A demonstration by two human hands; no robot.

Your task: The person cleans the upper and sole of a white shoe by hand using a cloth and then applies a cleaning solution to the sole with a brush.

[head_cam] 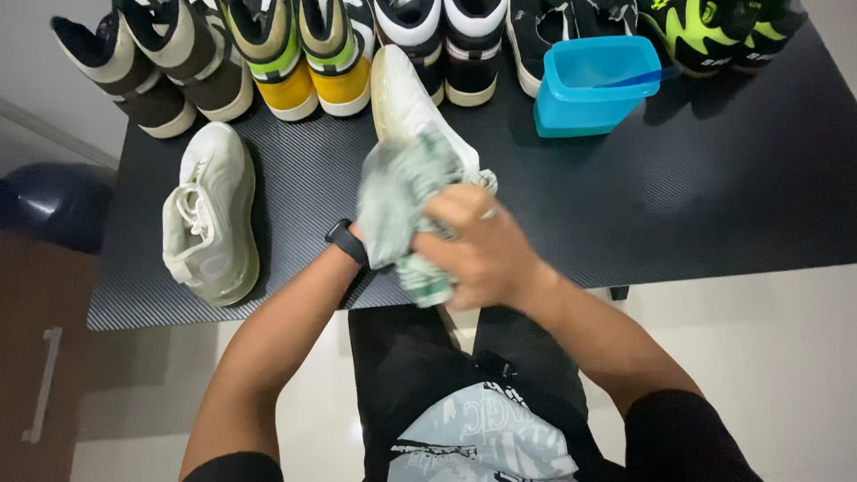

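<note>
The right hand (478,250) closes its fingers around a greenish cloth (397,201), pressing it on the white shoe (411,103). The left hand (366,236), mostly hidden behind the cloth, steadies this shoe above the table (714,178); its grip I cannot tell.

Lying on its side near the left edge of the black tabletop (714,178): a white shoe (210,219). Standing in a row along the far edge: brown and cream high shoes (152,62), yellow and green shoes (303,54), black and white shoes (442,45), black shoes (544,31), black and bright green shoes (714,31). Sitting just in front of the row, toward the far right corner: a blue tub (594,85). Resting off the left edge, down low: a dark blue ball (54,201), beside a brown cupboard (36,357).
</note>
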